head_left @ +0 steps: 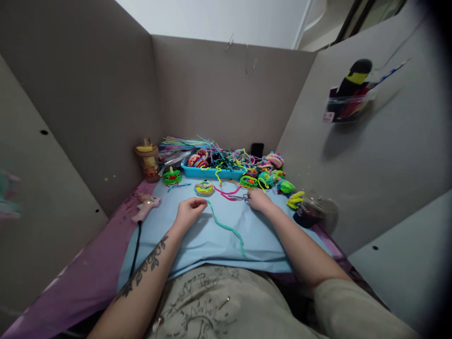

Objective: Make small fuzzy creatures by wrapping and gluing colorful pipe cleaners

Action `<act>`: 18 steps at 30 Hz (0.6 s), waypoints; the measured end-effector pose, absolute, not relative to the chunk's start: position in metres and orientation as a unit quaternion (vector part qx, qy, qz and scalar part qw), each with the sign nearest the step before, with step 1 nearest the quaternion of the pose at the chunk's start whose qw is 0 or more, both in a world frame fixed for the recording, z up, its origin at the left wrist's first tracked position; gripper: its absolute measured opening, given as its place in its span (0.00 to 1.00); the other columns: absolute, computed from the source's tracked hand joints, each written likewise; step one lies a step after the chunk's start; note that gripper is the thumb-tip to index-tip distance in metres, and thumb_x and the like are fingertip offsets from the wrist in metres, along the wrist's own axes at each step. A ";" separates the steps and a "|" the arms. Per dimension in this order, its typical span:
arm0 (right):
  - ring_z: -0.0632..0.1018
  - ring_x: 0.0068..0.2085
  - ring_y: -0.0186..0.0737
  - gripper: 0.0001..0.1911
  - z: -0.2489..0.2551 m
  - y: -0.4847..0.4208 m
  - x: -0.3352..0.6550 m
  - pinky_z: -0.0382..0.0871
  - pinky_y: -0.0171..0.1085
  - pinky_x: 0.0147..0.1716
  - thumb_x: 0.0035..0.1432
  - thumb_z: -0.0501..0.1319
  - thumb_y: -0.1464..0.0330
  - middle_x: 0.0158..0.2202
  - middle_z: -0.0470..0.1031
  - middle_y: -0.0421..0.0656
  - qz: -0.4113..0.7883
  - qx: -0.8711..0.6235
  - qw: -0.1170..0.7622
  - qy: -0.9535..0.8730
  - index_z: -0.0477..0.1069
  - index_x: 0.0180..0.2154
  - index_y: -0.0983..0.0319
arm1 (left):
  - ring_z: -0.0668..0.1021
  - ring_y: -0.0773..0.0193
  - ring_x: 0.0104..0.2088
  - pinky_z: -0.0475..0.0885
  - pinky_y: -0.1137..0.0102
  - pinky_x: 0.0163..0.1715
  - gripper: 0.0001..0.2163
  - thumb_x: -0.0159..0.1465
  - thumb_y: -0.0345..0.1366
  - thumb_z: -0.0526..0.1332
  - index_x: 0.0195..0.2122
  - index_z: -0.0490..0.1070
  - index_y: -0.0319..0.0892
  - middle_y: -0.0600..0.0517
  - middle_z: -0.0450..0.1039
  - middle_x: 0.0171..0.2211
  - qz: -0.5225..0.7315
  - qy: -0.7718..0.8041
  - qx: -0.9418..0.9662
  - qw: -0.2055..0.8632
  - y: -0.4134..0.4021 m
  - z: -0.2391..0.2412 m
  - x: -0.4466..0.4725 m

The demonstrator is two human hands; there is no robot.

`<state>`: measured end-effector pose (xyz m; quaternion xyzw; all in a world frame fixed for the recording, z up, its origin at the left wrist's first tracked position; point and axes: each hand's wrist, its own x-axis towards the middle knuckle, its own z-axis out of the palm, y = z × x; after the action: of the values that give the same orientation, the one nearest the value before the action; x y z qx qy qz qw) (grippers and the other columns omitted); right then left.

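Observation:
My left hand (189, 210) rests on the light blue cloth (212, 240) with its fingers curled, pinching the upper end of a long teal pipe cleaner (226, 227) that trails toward me. My right hand (259, 199) lies farther right, fingers closed around the grey handles of what looks like scissors (240, 197). Just beyond the hands sits a round yellow-and-pink pipe-cleaner piece (204, 188), with loose pink pipe cleaners (228, 193) beside it.
A blue tray (208, 172) heaped with coloured pipe cleaners stands at the back, with round fuzzy pieces (172, 176) around it. A pink glue gun (145, 206) lies left, a small jar (149, 162) behind it, a dark lidded container (310, 213) right. Cardboard walls enclose the desk.

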<state>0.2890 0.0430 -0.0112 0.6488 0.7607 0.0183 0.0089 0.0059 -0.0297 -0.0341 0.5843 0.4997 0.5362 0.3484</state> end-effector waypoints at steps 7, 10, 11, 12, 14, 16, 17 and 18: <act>0.73 0.40 0.43 0.13 -0.012 0.052 0.286 0.61 0.33 0.35 0.51 0.55 0.75 0.40 0.74 0.52 -0.004 0.586 0.003 0.810 0.73 0.39 0.65 | 0.78 0.63 0.27 0.73 0.72 0.28 0.09 0.49 0.37 0.65 0.29 0.76 0.38 0.49 0.79 0.27 0.544 0.503 0.569 0.356 -0.030 -0.032 0.004; 0.73 0.38 0.42 0.11 -0.006 0.055 0.286 0.60 0.33 0.32 0.46 0.58 0.75 0.38 0.75 0.50 -0.016 0.568 0.034 0.822 0.75 0.34 0.65 | 0.77 0.64 0.26 0.72 0.72 0.27 0.09 0.49 0.37 0.65 0.30 0.77 0.38 0.49 0.78 0.27 0.554 0.509 0.564 0.342 -0.031 -0.031 0.003; 0.73 0.36 0.41 0.10 -0.004 0.054 0.286 0.59 0.32 0.31 0.45 0.59 0.75 0.37 0.75 0.50 -0.022 0.562 0.039 0.826 0.75 0.33 0.65 | 0.77 0.64 0.26 0.72 0.73 0.27 0.09 0.50 0.37 0.64 0.30 0.77 0.38 0.49 0.78 0.27 0.557 0.510 0.562 0.336 -0.031 -0.031 0.003; 0.73 0.35 0.40 0.09 -0.001 0.053 0.286 0.59 0.32 0.30 0.44 0.60 0.74 0.35 0.75 0.49 -0.029 0.557 0.036 0.829 0.75 0.31 0.65 | 0.77 0.65 0.26 0.72 0.73 0.27 0.09 0.50 0.37 0.64 0.30 0.77 0.38 0.49 0.78 0.27 0.561 0.512 0.560 0.332 -0.031 -0.031 0.002; 0.71 0.30 0.38 0.06 0.003 0.047 0.286 0.58 0.33 0.28 0.43 0.60 0.72 0.28 0.74 0.46 -0.056 0.551 0.003 0.832 0.74 0.27 0.65 | 0.77 0.65 0.27 0.72 0.73 0.28 0.09 0.50 0.37 0.64 0.30 0.77 0.38 0.49 0.78 0.27 0.569 0.514 0.552 0.327 -0.030 -0.031 0.001; 0.69 0.26 0.35 0.05 0.006 0.037 0.284 0.57 0.32 0.26 0.42 0.60 0.70 0.22 0.71 0.43 -0.129 0.548 -0.070 0.823 0.72 0.23 0.65 | 0.77 0.65 0.27 0.71 0.72 0.29 0.09 0.50 0.37 0.64 0.30 0.77 0.38 0.49 0.78 0.27 0.573 0.522 0.545 0.320 -0.029 -0.032 0.001; 0.68 0.25 0.34 0.05 0.006 0.030 0.282 0.57 0.32 0.25 0.43 0.60 0.69 0.21 0.69 0.42 -0.188 0.545 -0.119 0.808 0.71 0.22 0.65 | 0.77 0.65 0.27 0.71 0.72 0.29 0.09 0.50 0.37 0.64 0.31 0.77 0.38 0.49 0.78 0.27 0.575 0.526 0.542 0.314 -0.029 -0.032 0.000; 0.67 0.24 0.32 0.07 0.006 0.023 0.278 0.57 0.31 0.24 0.44 0.60 0.67 0.21 0.68 0.41 -0.263 0.535 -0.169 0.784 0.70 0.23 0.65 | 0.76 0.65 0.27 0.71 0.72 0.29 0.09 0.50 0.37 0.64 0.31 0.77 0.38 0.50 0.78 0.27 0.576 0.530 0.540 0.309 -0.028 -0.033 0.000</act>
<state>0.2781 0.0229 0.0056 0.5355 0.7844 -0.2633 -0.1690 0.0003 -0.0282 -0.0326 0.5404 0.5298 0.5762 0.3087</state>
